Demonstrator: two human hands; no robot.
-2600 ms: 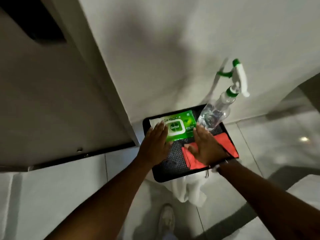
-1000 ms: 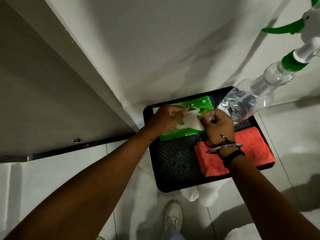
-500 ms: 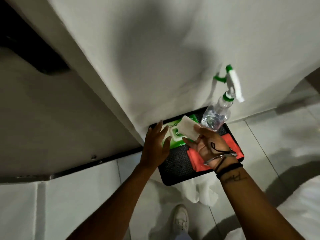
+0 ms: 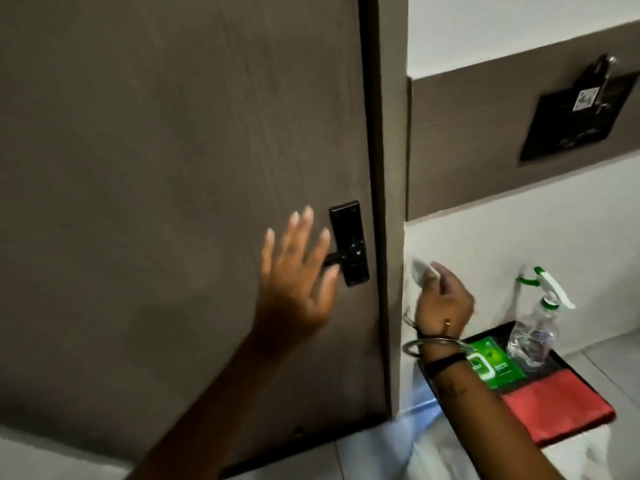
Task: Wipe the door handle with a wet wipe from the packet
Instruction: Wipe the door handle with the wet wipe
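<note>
A black door handle [image 4: 349, 244] with its long back plate sits on the brown door [image 4: 173, 150], near the door's right edge. My left hand [image 4: 298, 271] is spread open in front of the lever, covering most of it; contact cannot be told. My right hand [image 4: 443, 301] is raised to the right of the door edge, pinching a white wet wipe [image 4: 423, 273]. The green wipe packet [image 4: 491, 362] lies on a black tray [image 4: 562, 367] on the floor, below my right wrist.
On the tray stand a clear spray bottle [image 4: 535, 327] with a green and white trigger and a folded red cloth [image 4: 557, 403]. A white cloth [image 4: 429, 441] lies under the tray. A dark bag [image 4: 578, 116] hangs on the brown wall panel at upper right.
My view has swung up from the tray to the door. My right hand pulled a wipe from the packet and lifted it. My left hand left the packet and rose to the handle.
</note>
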